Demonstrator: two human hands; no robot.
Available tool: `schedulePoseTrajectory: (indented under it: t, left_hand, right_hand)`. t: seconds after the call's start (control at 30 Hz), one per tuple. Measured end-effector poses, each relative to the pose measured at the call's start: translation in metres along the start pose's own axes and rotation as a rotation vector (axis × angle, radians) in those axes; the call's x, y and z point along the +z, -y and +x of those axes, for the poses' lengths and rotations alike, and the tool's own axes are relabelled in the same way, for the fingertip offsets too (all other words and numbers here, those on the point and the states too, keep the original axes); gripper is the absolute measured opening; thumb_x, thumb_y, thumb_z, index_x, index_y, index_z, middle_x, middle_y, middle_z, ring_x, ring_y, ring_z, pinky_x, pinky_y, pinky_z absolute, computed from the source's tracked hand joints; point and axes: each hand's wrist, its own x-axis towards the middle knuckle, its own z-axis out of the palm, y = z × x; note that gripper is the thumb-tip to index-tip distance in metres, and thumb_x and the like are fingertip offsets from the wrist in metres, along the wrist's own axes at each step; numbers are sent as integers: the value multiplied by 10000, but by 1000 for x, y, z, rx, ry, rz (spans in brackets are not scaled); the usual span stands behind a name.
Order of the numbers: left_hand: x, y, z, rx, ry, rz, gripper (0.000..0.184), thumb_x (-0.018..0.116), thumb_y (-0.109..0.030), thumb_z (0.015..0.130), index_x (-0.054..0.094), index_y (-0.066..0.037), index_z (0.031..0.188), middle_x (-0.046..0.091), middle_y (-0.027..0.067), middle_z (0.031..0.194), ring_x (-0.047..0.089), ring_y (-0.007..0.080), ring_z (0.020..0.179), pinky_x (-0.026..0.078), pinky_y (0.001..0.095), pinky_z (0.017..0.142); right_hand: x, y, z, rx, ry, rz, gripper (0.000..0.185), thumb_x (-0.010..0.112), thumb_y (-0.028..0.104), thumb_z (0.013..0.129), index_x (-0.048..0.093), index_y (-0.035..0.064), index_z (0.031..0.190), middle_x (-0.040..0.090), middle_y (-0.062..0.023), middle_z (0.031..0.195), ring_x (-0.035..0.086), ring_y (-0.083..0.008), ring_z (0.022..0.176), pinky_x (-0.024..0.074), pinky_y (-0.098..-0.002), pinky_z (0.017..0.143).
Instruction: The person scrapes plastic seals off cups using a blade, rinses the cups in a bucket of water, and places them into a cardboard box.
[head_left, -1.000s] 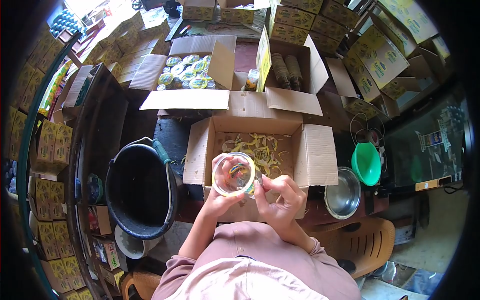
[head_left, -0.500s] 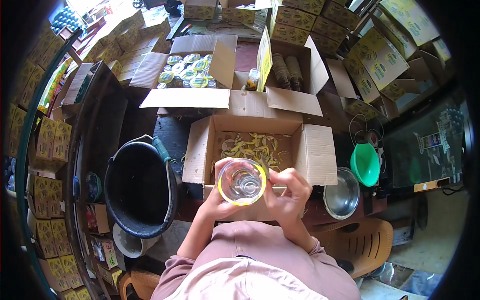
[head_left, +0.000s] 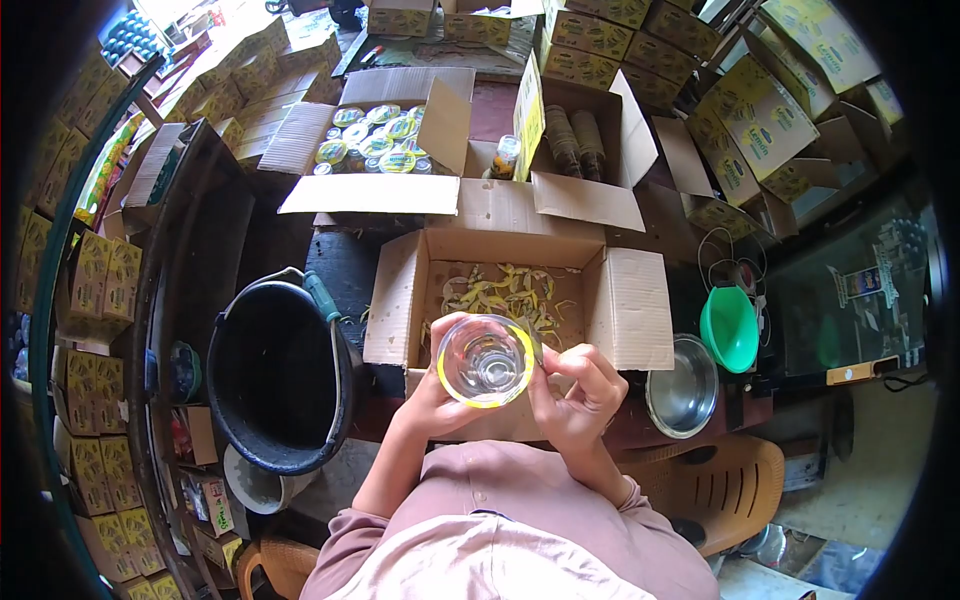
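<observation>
A clear plastic cup [head_left: 487, 362] with a yellow rim is tipped so that its open mouth faces me. My left hand [head_left: 437, 396] is closed around the cup's left side. At the right edge of the rim, my right hand [head_left: 577, 394] pinches a small thin dark piece, blade-like in shape, against the cup. Its exact kind is partly hidden by my fingers. Beyond both hands stands an open cardboard box [head_left: 638, 308], with many curled yellow-and-pale strips [head_left: 505, 290] lying on its bottom.
A large black bucket [head_left: 275, 380] stands at left. To the right are a metal bowl [head_left: 683, 387] and a green basin [head_left: 730, 330]. Farther back, one open carton [head_left: 370, 195] holds sealed cups, another [head_left: 590, 200] stacked brown cups. A plastic chair [head_left: 735, 490] is behind at right.
The cup has shifted very slightly in my left hand's grip. My right hand has moved a little downward and right along the rim, with the dark piece.
</observation>
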Motion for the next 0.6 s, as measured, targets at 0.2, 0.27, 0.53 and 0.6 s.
schedulePoseTrajectory:
  t: [0.2,0.27,0.53,0.6]
  left_hand:
    - [-3,-1,-1,22,55,88,801,727,-56,647,238,-34,1282,351,90,1187,439,213,1112,368,337,945]
    - [-5,-3,-1,16,85,102,806,728,-61,651,231,-34,1285,353,92,1198,436,211,1120,362,337,953]
    - [-4,-2,-1,-48,76,-71,831,744,-86,648,223,-43,1295,340,87,1227,421,202,1141,357,347,965]
    - [-4,-1,0,-56,56,-100,832,751,-98,644,234,-42,1293,325,81,1228,409,201,1151,361,346,961]
  right_hand:
    - [-1,-2,3,-6,24,-14,214,691,-85,593,645,26,770,575,-67,614,556,-135,514,412,-230,456]
    - [-2,-2,4,9,42,7,213,692,-83,593,646,25,771,576,-68,615,555,-133,515,412,-228,458]
    - [-3,-7,7,60,5,47,185,686,-84,613,648,12,767,579,-74,616,553,-127,523,406,-224,462]
    - [-4,-6,6,27,12,37,181,685,-94,615,629,0,758,554,-56,607,518,-102,524,376,-204,466]
